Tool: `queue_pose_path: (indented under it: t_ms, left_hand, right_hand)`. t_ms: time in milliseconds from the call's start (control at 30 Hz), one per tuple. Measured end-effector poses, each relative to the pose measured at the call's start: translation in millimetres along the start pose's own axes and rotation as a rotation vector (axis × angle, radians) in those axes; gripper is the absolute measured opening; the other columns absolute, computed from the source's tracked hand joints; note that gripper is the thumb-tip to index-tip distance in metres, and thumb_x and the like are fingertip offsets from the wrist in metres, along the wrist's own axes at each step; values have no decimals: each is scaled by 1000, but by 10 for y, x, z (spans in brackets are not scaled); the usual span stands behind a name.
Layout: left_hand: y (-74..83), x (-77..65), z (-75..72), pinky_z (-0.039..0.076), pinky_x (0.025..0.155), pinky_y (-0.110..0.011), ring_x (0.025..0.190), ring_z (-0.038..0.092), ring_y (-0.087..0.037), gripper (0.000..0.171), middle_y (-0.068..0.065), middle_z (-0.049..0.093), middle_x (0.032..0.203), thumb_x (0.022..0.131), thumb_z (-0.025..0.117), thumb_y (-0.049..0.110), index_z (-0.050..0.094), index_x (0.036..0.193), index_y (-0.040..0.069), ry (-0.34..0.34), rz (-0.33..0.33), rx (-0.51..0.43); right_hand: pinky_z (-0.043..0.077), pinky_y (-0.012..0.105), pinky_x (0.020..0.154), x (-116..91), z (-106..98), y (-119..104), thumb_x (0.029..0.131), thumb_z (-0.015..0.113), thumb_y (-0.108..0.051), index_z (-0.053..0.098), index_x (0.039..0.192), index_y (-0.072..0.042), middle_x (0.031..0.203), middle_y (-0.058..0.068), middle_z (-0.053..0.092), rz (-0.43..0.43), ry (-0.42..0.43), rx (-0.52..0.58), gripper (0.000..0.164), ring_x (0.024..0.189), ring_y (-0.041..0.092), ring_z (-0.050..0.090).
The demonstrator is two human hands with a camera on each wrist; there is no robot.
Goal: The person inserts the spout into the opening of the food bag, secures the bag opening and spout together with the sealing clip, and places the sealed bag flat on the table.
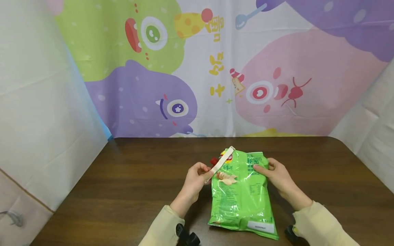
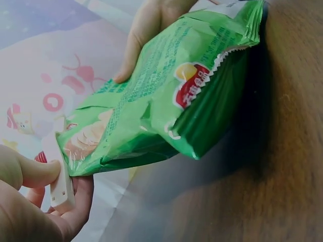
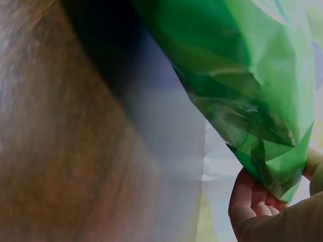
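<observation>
A green bag of chips (image 1: 241,201) stands tilted over the table, its printed side toward me in the head view. Across its upper left corner lies a long white bag clip (image 1: 221,164). My left hand (image 1: 192,181) pinches the clip's lower end between thumb and fingers, seen closer in the left wrist view, where the clip (image 2: 61,184) sits against the bag's edge. My right hand (image 1: 281,179) grips the bag's upper right edge, thumb on the printed face and fingers behind. Something small and red (image 1: 214,161) shows behind the clip; its kind is unclear.
The brown wooden table (image 1: 138,181) extends around the bag on both sides. A cartoon-printed curtain (image 1: 215,116) hangs along its far edge, with white cloth (image 1: 46,102) on the left. Black wrist devices (image 1: 187,235) sit at the sleeves.
</observation>
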State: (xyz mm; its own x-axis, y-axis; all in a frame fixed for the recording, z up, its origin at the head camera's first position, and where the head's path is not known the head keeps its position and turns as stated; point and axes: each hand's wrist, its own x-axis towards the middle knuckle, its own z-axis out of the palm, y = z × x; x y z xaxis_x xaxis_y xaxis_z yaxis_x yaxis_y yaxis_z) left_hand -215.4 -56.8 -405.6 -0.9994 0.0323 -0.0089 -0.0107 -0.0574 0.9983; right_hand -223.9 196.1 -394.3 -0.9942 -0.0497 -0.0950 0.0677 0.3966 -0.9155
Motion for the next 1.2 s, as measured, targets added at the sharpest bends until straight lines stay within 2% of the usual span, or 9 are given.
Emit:
queue_pose_path:
  t_ms: [133, 200, 267, 367, 467, 600, 700, 1033, 1200]
  left_hand:
    - [13, -21, 3, 49, 62, -28, 71, 52, -12, 14, -6, 55, 86, 82, 60, -2, 46, 79, 2, 11, -10, -18]
    - [16, -27, 6, 49, 62, -29, 71, 52, -13, 14, -6, 55, 86, 82, 60, -2, 46, 79, 2, 22, -18, -21]
    - [17, -30, 7, 49, 63, -29, 70, 51, -13, 14, -6, 55, 86, 82, 59, -2, 47, 79, 2, 31, -25, -20]
    - [6, -26, -1, 48, 62, -29, 69, 51, -13, 14, -6, 55, 86, 83, 59, -2, 47, 79, 3, 45, -32, -22]
    - [-5, -10, -17, 47, 61, -28, 68, 50, -13, 14, -5, 55, 84, 83, 59, -3, 47, 79, 3, 64, -32, -15]
    - [-12, 10, -42, 46, 61, -28, 69, 49, -13, 13, -3, 54, 81, 83, 58, -3, 48, 78, 3, 93, -37, -4]
    - [-18, 14, -53, 47, 61, -28, 71, 50, -13, 13, -3, 53, 80, 83, 58, -3, 48, 78, 3, 103, -44, -5]
    - [-55, 30, -80, 49, 61, -26, 72, 51, -13, 13, -5, 53, 83, 83, 57, -3, 48, 79, 3, 105, -61, -15]
    - [-57, 31, -85, 48, 60, -25, 71, 51, -13, 14, -5, 53, 84, 83, 57, -3, 47, 78, 4, 97, -66, -23]
  right_hand:
    - [41, 30, 76, 24, 27, 23, 84, 63, -37, 45, 105, -4, 101, 5, 61, -16, 30, 27, 43, 90, 11, 54]
    - [42, 30, 75, 28, 34, 26, 84, 64, -35, 46, 107, -2, 101, 7, 61, -15, 34, 33, 44, 89, 11, 55]
    - [44, 36, 83, 25, 31, 20, 85, 62, -37, 43, 117, -1, 114, 14, 57, 2, 15, 36, 51, 101, 20, 55]
    - [41, 45, 92, 0, 13, 18, 86, 59, -41, 30, 135, 0, 136, 24, 37, 37, -50, 35, 70, 120, 35, 42]
    - [44, 43, 89, -26, -23, 30, 88, 56, -41, 20, 140, 1, 132, 22, 43, 41, -133, 81, 75, 112, 29, 51]
    - [49, 37, 80, -54, -54, 50, 89, 56, -35, 28, 135, 2, 115, 14, 55, 32, -224, 140, 65, 90, 13, 60]
    - [48, 39, 82, -75, -51, 59, 89, 58, -32, 29, 132, 4, 118, 17, 53, 38, -264, 130, 63, 94, 15, 58]
    - [49, 35, 74, -46, -1, 126, 85, 64, -26, 39, 123, 5, 115, 18, 56, -14, -217, 97, 55, 86, 13, 59]
    - [47, 33, 71, -26, 22, 136, 83, 66, -23, 42, 121, 5, 104, 13, 62, -44, -162, 52, 52, 80, 13, 59]
